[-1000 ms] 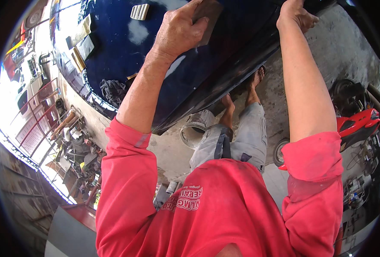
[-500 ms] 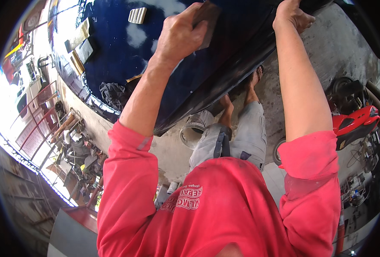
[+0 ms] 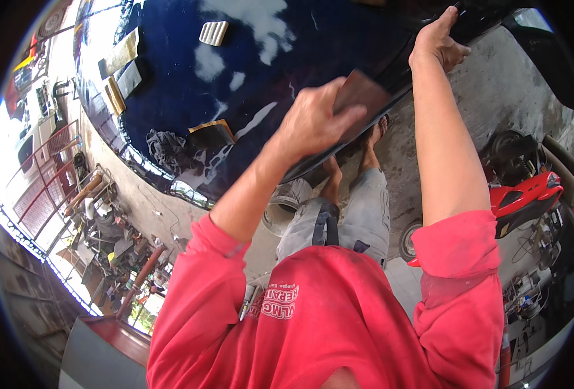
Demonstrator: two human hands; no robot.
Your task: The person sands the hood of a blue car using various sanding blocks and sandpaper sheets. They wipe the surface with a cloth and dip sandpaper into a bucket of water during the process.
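The glossy dark-blue car body panel [image 3: 339, 58] spans the top, its lower edge above open concrete floor [image 3: 494, 97], where the left hand [image 3: 313, 120] presses a brown sanding sheet [image 3: 359, 97] and the right hand [image 3: 437, 42] grips its edge.

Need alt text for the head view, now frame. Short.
Left hand presses a brown sanding sheet against a glossy dark blue car panel while the right hand grips the panel's edge. The person wears a red shirt; a red scooter stands at right.

Red scooter [image 3: 523, 198], white bucket [image 3: 286, 206]
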